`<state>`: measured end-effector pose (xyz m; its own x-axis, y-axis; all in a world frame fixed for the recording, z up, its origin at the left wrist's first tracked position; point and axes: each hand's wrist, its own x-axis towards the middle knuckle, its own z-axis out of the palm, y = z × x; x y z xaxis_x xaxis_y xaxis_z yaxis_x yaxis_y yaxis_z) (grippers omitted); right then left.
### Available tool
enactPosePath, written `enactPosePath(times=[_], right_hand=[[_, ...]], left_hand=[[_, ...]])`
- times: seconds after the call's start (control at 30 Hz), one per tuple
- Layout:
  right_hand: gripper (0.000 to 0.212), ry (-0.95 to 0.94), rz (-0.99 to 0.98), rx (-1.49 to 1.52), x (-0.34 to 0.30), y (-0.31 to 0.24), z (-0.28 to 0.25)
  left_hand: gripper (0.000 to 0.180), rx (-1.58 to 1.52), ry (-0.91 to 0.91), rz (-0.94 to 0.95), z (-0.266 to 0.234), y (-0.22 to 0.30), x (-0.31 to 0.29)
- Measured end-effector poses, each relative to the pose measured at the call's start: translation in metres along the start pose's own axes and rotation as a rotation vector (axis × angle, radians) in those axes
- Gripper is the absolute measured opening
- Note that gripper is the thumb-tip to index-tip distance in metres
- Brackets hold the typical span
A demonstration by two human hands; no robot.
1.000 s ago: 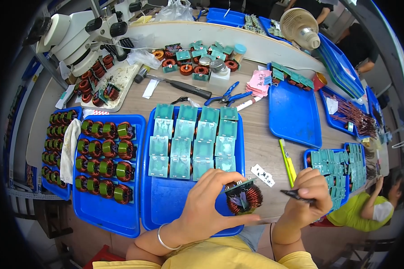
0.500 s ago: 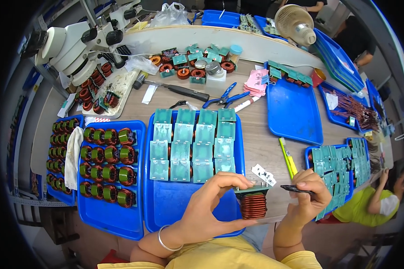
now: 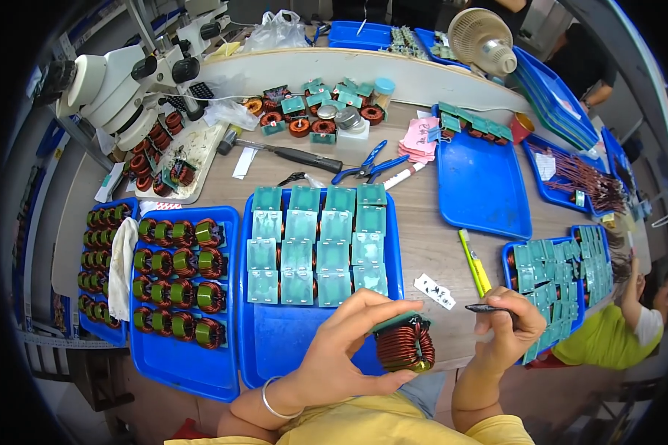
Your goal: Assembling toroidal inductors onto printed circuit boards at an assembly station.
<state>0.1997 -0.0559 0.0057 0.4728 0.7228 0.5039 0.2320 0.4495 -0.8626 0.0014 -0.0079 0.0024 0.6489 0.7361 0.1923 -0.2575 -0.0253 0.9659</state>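
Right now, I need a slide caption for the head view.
Left hand holding a copper-wound coil, right hand a dark pointed tool, near a blue tray of green boards.

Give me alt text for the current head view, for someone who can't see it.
A person's left hand holds a copper-wound coil with a green board, and the right hand holds a dark pointed tool nearby. On the table, a blue tray bears rows of green boards; trays of coils sit to its left, and blue pliers lie behind.

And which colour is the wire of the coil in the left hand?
The coil's wire is coppery red-brown, best seen in the head view.
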Motion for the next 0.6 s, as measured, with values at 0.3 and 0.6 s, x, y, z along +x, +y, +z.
enactPosePath(times=[0.3,0.6], right_hand=[[0.011,-0.103,-0.03,0.048,0.0018,-0.0005,0.0004],[0.027,-0.182,-0.171,0.044,-0.0012,0.0025,-0.001]], left_hand=[[0.058,0.101,0.112,0.071,0.0049,-0.0019,0.0009],[0.063,0.238,0.085,0.172,-0.0007,-0.0022,0.0026]])
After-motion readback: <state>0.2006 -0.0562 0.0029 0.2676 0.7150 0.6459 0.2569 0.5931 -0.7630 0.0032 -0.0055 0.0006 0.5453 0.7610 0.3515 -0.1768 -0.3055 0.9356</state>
